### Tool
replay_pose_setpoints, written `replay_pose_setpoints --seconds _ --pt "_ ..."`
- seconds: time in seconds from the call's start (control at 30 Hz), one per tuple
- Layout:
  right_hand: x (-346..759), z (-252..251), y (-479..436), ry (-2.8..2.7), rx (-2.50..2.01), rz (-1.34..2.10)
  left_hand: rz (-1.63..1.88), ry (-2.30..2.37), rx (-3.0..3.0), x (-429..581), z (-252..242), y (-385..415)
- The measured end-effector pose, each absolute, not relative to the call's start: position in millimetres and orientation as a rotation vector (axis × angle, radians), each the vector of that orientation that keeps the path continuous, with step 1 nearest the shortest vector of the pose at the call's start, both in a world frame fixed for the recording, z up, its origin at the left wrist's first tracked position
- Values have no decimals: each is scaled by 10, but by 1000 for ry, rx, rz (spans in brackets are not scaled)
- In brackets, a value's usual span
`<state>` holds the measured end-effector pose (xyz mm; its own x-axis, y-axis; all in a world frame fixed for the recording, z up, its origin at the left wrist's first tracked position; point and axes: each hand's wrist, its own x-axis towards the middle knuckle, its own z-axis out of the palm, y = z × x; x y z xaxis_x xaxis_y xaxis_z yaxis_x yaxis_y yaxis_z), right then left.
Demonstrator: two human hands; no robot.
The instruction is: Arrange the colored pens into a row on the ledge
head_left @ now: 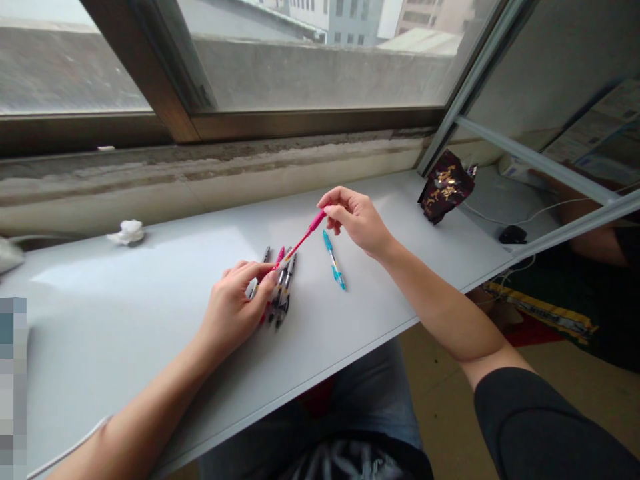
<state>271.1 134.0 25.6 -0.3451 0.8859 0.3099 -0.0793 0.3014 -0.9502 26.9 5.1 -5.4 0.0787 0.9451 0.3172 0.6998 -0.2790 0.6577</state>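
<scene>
Between my two hands a pink pen slants down to the left, above the table. My right hand pinches its thick pink upper end between thumb and fingers. The thumb and forefinger of my left hand close on its thin lower end; I cannot tell whether that is a bare refill or the barrel. Several pens, mostly black with clear barrels, lie side by side beneath and beside my left fingers, partly hidden. A light blue pen lies apart on the table, below my right hand.
The white table runs along a window ledge. A crumpled white tissue lies at the back left. A dark crumpled wrapper stands at the right near a metal frame. Beyond the frame are a cable and another person's arm.
</scene>
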Motion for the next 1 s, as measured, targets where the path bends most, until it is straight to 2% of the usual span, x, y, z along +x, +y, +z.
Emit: replay_pose_setpoints --seconds 0.2,0.67,1.0 --pt "2671 237 1332 -1682 -689 1311 1076 1570 2028 289 -82 57" --pt "2762 257 1396 -1645 -742 1093 1007 1594 2016 276 -66 54" --pt "2761 274 1398 -1638 -735 1082 996 1600 2018 276 -77 72"
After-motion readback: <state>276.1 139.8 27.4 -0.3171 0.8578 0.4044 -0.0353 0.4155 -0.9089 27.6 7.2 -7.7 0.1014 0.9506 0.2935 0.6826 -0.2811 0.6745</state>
